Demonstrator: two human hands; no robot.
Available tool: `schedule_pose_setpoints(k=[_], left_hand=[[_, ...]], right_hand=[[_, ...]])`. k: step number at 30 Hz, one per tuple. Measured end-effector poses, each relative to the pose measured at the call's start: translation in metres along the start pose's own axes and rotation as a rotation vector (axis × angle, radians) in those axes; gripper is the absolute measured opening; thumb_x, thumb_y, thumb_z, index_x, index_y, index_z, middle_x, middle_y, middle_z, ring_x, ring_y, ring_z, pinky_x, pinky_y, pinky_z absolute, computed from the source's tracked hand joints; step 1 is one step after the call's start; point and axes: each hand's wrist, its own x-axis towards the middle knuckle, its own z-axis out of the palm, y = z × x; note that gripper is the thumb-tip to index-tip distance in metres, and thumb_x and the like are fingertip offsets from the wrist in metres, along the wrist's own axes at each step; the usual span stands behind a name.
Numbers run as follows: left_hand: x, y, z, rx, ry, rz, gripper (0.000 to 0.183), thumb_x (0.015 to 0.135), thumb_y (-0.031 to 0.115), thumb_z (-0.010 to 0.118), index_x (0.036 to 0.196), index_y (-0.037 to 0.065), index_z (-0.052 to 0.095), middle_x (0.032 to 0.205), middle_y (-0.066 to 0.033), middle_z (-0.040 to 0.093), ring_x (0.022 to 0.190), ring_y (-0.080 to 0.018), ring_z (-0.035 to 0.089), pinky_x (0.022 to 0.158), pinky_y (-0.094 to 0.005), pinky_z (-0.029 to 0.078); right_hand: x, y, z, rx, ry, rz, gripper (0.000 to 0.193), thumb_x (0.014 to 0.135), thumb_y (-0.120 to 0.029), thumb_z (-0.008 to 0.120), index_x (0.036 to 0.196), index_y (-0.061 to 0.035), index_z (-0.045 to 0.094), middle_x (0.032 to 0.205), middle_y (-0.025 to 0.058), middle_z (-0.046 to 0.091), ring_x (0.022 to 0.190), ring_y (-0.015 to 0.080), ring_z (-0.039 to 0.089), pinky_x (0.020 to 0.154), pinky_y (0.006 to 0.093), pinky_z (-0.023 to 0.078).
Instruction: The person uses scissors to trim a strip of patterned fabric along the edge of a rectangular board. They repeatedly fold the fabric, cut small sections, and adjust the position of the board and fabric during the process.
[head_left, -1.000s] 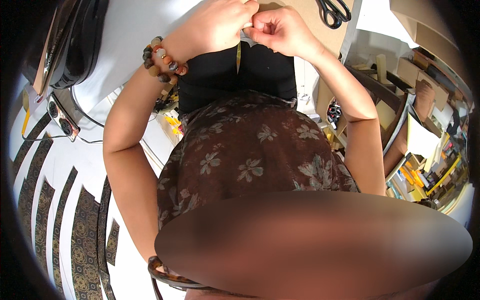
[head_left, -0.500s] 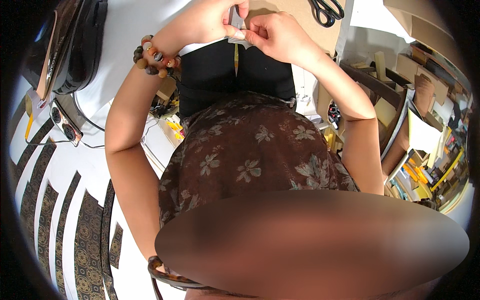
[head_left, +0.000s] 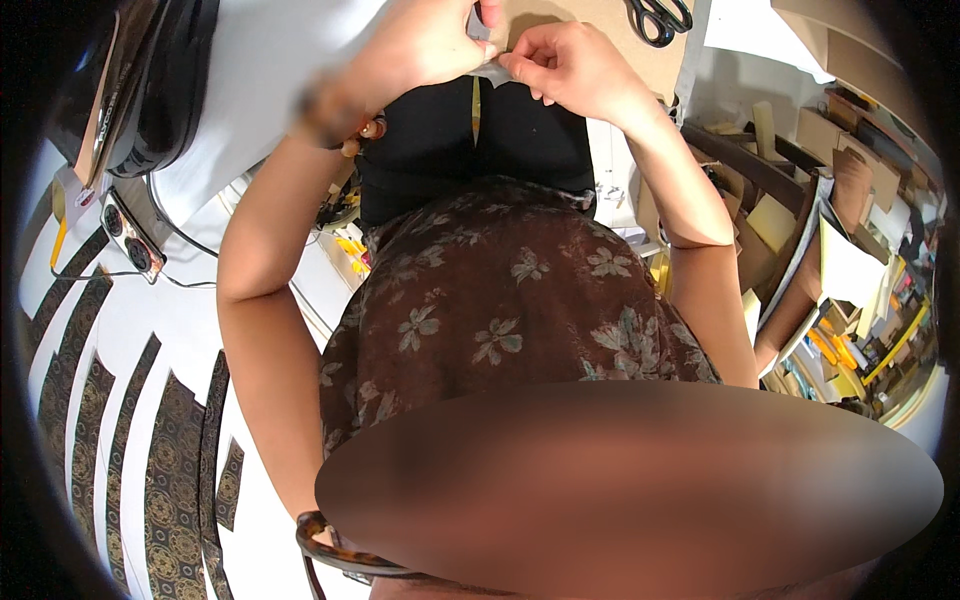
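Note:
At the top of the view, both hands come together over the near edge of a tan board [head_left: 652, 72]. My left hand [head_left: 425, 45] has its thumb and fingers closed on a small, thin grey piece [head_left: 493, 70]; whether it is cloth or paper I cannot tell. Close to its right, my right hand [head_left: 580, 70] pinches the same piece between thumb and fingertips. Part of the grey piece is hidden by the fingers. Black-handled scissors [head_left: 660, 20] lie on the board, beyond my right hand.
Dark strips with gold patterns [head_left: 172, 490] lie on a white surface to the left. A shiny black case [head_left: 165, 100] stands at the upper left, above a cable and a box with round sockets [head_left: 133, 237]. Cluttered shelving [head_left: 850, 330] fills the right side.
My left hand and wrist have shifted slightly, with the bracelet now blurred by motion. My right hand has moved a little rightward and its fingers have shifted on the grey piece.

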Motion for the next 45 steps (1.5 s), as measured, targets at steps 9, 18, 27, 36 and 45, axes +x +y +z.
schedule_pose_setpoints(k=[9, 18, 27, 36, 45], left_hand=[[-0.035, -0.022, 0.005, 0.047, 0.081, 0.054, 0.029, 0.088, 0.008, 0.074, 0.115, 0.005, 0.065, 0.103, -0.0039, 0.056, 0.078, -0.0131, 0.051, 0.068, -0.0265, 0.045], [-0.066, -0.046, 0.05, 0.399, 0.361, 0.243, 0.044, 0.074, 0.027, 0.091, 0.103, 0.004, 0.066, 0.108, -0.0072, 0.063, 0.094, -0.0277, 0.063, 0.08, -0.0374, 0.053], [-0.078, -0.029, 0.071, 0.563, 0.525, 0.244, 0.034, 0.077, 0.019, 0.085, 0.101, 0.006, 0.065, 0.102, -0.0072, 0.059, 0.094, -0.0293, 0.06, 0.08, -0.0397, 0.051], [-0.101, -0.023, 0.085, 0.359, 0.739, 0.195, 0.02, 0.077, 0.001, 0.085, 0.088, 0.002, 0.068, 0.088, -0.0104, 0.065, 0.073, -0.0242, 0.063, 0.062, -0.0316, 0.051], [-0.086, -0.016, 0.114, 0.49, 0.841, 0.075, 0.027, 0.078, 0.013, 0.088, 0.085, 0.006, 0.064, 0.062, -0.0002, 0.05, 0.048, -0.0163, 0.049, 0.043, -0.0275, 0.037]], right_hand=[[0.02, 0.009, -0.014, 0.417, -0.182, 0.177, 0.034, 0.098, -0.029, 0.069, 0.082, 0.0011, 0.07, 0.065, 0.006, 0.067, 0.054, 0.0136, 0.063, 0.051, 0.0244, 0.051], [0.004, -0.002, -0.028, 0.667, -0.043, 0.064, 0.019, 0.102, -0.02, 0.064, 0.098, -0.0025, 0.071, 0.08, 0.0036, 0.069, 0.07, 0.0088, 0.065, 0.062, 0.0225, 0.053], [-0.033, 0.041, -0.095, -0.579, 0.534, -0.276, 0.035, 0.078, -0.004, 0.074, 0.112, 0.0024, 0.066, 0.107, 0.0194, 0.063, 0.104, 0.0389, 0.061, 0.092, 0.0426, 0.052], [-0.009, 0.062, -0.099, -0.684, 0.442, -0.397, 0.028, 0.098, -0.019, 0.07, 0.115, 0.0013, 0.062, 0.089, 0.0149, 0.074, 0.08, 0.0224, 0.074, 0.071, 0.0324, 0.057], [-0.048, 0.047, -0.152, -0.741, 0.331, -0.588, 0.048, 0.088, -0.041, 0.079, 0.117, -0.0029, 0.071, 0.086, 0.0093, 0.069, 0.074, 0.024, 0.069, 0.065, 0.0343, 0.056]])
